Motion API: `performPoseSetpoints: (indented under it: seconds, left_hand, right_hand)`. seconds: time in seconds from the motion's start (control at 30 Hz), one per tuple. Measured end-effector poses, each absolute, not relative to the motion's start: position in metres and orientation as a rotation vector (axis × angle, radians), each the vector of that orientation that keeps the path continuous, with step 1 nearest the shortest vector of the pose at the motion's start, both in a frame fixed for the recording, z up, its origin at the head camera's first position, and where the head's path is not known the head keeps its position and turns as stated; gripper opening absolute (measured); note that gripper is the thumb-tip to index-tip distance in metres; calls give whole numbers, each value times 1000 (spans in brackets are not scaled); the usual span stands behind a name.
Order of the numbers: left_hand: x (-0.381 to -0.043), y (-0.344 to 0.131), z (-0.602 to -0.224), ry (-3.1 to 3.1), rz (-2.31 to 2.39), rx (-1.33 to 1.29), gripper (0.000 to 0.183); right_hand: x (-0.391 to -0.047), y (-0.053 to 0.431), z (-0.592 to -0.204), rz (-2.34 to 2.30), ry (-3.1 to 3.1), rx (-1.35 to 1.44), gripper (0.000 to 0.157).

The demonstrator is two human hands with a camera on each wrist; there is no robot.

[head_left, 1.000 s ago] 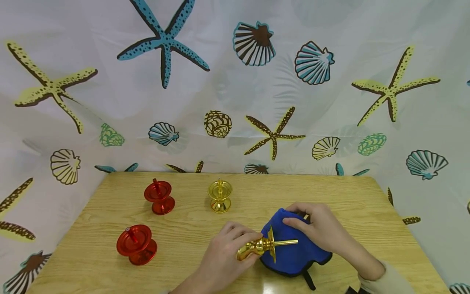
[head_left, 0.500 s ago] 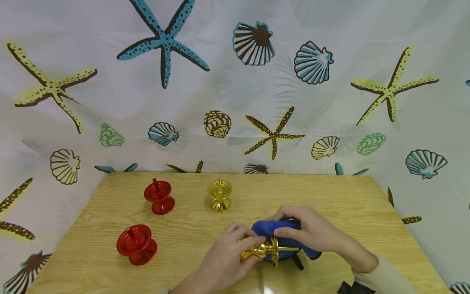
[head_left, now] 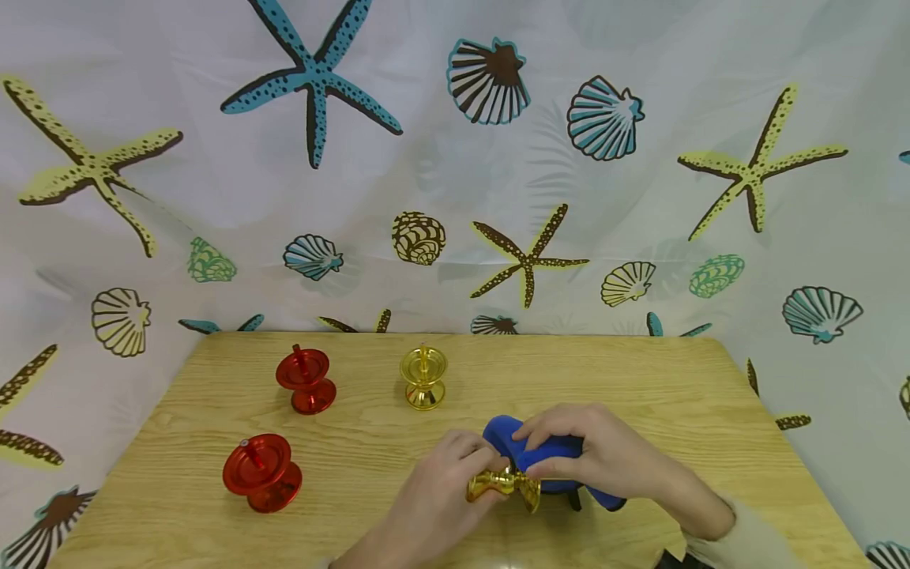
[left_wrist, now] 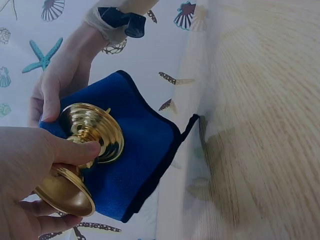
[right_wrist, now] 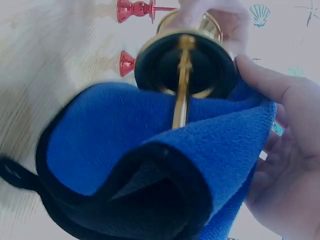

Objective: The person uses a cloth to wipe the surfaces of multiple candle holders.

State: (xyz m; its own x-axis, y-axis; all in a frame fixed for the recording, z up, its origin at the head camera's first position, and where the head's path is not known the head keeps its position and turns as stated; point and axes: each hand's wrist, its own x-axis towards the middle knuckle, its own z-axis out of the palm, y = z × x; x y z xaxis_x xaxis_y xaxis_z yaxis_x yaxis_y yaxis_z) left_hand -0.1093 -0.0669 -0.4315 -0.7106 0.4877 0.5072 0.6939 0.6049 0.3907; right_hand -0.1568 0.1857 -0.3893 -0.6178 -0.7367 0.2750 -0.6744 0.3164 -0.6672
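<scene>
By the left edge of the table (head_left: 640, 371), toward the front, stands the front red holder (head_left: 262, 472), its dish uppermost with a short spike. Farther right, near the back-left corner, the back red holder (head_left: 306, 379) stands upright. Next comes the rear gold holder (head_left: 423, 378), upright near the back edge, a little left of its middle.

Toward the front edge, the left hand (head_left: 451, 482) grips the gold holder (head_left: 501, 484), thumb across its stem. It is tipped on its side, raised off the table, with its base to the left and its dish to the right. Its spike runs rightward into a fold of the blue cloth (head_left: 533, 452), which has black edging and a black loop. At the right, the right hand (head_left: 597, 449) pinches the cloth between thumb and fingers, beside the dish. A pale sleeve (head_left: 742, 529) covers that forearm, near the front edge.
</scene>
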Motion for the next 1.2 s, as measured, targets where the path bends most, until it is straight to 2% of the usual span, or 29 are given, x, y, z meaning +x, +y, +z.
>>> performPoseSetpoints:
  seconds: [0.4,0.57,0.87,1.2]
  left_hand:
    - [-117,-69,-434,-2517,-918,-861,32]
    - [-118,-69,-432,-2539,-925,-843,32]
    - [-117,-69,-437,-2493,-864,-909,32]
    - [-115,-68,-441,-2433,-760,-1002,32]
  right_hand:
    - [-128,171,-399,-597,3035,-1773,26]
    - [-119,170,-403,-422,3105,-1865,30]
    - [-127,172,-403,-570,3069,-1772,24]
    - [-152,177,-396,-753,2736,-1457,20]
